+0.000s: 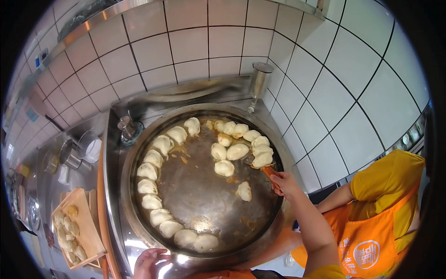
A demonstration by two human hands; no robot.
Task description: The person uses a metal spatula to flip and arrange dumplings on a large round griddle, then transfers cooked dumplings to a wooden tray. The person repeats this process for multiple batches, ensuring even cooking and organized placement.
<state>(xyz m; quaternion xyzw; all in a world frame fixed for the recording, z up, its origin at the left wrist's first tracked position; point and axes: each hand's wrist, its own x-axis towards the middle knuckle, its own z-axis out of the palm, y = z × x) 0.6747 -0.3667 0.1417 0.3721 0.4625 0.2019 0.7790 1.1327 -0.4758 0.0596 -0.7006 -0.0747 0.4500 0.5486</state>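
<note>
A large round griddle pan [195, 205] lies before me, its raised rim lined on the left and upper right with pale stuffed dumplings [147, 171]. My right hand [287, 184] grips the wooden handle of a spatula [270, 173] at the pan's right side. The spatula's metal blade is mostly hidden by the dumplings at its tip [262, 159]. Several more dumplings [238, 152] sit just left of the blade, and a single browned one [244, 191] lies apart, below them. Near the pan's front left rim is my left hand [152, 262], holding nothing, its fingers loosely apart.
To the left, a wooden tray [85, 228] holds several uncooked-looking dumplings. Metal cups [70, 157] stand behind it on the steel counter. A metal dispenser [258, 82] rises at the back corner by the tiled wall. At right stands a person in an orange apron [366, 237].
</note>
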